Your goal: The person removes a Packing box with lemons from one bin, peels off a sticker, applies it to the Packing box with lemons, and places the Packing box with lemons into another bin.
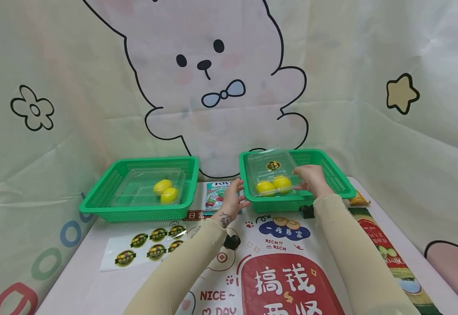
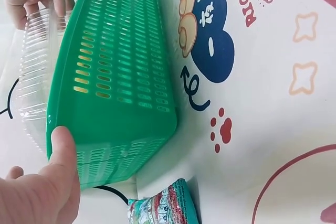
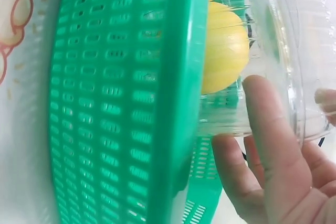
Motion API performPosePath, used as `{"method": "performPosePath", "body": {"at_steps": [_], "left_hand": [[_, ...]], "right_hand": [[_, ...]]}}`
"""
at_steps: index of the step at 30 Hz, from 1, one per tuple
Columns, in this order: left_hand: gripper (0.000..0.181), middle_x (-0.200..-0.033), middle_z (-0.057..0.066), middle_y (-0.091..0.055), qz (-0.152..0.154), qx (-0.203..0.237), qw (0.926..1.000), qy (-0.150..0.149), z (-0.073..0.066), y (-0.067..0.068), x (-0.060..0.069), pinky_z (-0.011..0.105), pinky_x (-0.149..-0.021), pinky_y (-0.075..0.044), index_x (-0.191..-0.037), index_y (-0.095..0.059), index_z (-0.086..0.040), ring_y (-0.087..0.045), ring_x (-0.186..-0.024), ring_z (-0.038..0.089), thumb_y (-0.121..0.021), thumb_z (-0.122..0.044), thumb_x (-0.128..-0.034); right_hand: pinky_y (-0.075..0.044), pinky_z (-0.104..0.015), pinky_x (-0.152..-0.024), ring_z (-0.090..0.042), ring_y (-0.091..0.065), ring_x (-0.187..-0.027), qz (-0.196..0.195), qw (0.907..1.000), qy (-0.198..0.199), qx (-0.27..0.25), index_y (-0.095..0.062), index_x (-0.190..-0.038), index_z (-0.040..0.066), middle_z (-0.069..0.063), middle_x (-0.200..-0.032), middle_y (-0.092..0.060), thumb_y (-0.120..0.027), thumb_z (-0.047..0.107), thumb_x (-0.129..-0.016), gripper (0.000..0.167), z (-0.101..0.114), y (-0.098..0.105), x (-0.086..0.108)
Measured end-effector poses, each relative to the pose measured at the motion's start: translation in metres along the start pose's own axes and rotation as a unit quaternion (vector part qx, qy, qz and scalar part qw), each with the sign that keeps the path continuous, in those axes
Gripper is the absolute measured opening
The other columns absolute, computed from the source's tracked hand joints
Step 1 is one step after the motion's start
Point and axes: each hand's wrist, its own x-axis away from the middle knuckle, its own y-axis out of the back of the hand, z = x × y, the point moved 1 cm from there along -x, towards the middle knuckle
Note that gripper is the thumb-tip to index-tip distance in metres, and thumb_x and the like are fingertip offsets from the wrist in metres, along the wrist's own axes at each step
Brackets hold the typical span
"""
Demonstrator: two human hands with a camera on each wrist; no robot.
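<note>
A clear lidded container (image 1: pixel 255 168) with a round black-and-yellow sticker (image 1: pixel 273 166) and two yellow fruits (image 1: pixel 282 183) sits tilted in the right green basket (image 1: pixel 268 205). My right hand (image 1: pixel 314 178) grips its right side; the right wrist view shows the fingers (image 3: pixel 273 145) against the clear wall, close to a yellow fruit (image 3: pixel 226 48). At the basket's left front corner is my left hand (image 1: pixel 230 203), fingers spread. In the left wrist view one finger of that hand (image 2: pixel 50 182) touches the green rim (image 2: pixel 65 72).
The left green basket (image 1: pixel 142 214) has another clear container (image 1: pixel 134 188) with two yellow fruits (image 1: pixel 169 195). A sheet of round stickers (image 1: pixel 134 253) lies before it. A teal packet (image 1: pixel 215 197) stands between the baskets; a red-green package (image 1: pixel 390 253) and an orange packet (image 1: pixel 359 199) lie right.
</note>
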Motion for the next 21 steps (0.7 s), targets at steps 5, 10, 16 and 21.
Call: {"method": "performPosePath", "body": {"at_steps": [5, 10, 16, 21], "left_hand": [[0.058, -0.147, 0.014, -0.032, 0.004, -0.008, 0.9999, -0.012, 0.0004, -0.0009, 0.0003, 0.048, -0.096, -0.045, -0.140, -0.038, -0.008, -0.047, -0.119, 0.039, -0.035, -0.045, -0.0947], [0.058, -0.148, 0.014, -0.032, 0.009, -0.012, 0.9997, -0.019, -0.0005, -0.0014, 0.0023, 0.048, -0.096, -0.045, -0.140, -0.037, -0.008, -0.045, -0.120, 0.039, -0.033, -0.045, -0.0958], [0.057, -0.147, 0.015, -0.032, 0.007, -0.011, 0.9997, -0.021, 0.0010, -0.0008, 0.0021, 0.047, -0.095, -0.046, -0.140, -0.038, -0.007, -0.047, -0.120, 0.039, -0.034, -0.043, -0.0961], [0.055, -0.147, 0.015, -0.032, 0.006, -0.007, 0.9998, -0.017, 0.0012, -0.0018, 0.0011, 0.047, -0.095, -0.046, -0.140, -0.038, -0.007, -0.046, -0.121, 0.039, -0.033, -0.041, -0.0965]], "right_hand": [[-0.056, -0.033, -0.075, -0.034, -0.059, -0.095, 0.001, 0.9977, 0.007, 0.068, -0.047, -0.131, 0.000, -0.024, -0.132, -0.043, -0.051, 0.019, -0.090, 0.045, -0.0027, 0.0033, -0.0029], [-0.047, -0.033, -0.059, -0.015, -0.040, -0.053, 0.006, 0.9779, 0.047, 0.204, -0.051, -0.077, 0.006, -0.001, -0.065, -0.042, -0.049, 0.020, -0.090, 0.019, -0.0027, 0.0058, -0.0041], [-0.032, -0.028, -0.047, -0.012, -0.030, -0.044, 0.028, 0.9331, 0.105, 0.343, -0.031, -0.055, 0.015, 0.004, -0.048, -0.028, -0.040, 0.009, -0.086, 0.033, -0.0013, 0.0032, -0.0016], [-0.024, -0.026, -0.045, -0.012, -0.020, -0.047, 0.035, 0.9126, 0.117, 0.390, -0.029, -0.058, 0.015, 0.001, -0.054, -0.023, -0.032, 0.003, -0.085, 0.030, -0.0014, -0.0014, -0.0029]]}}
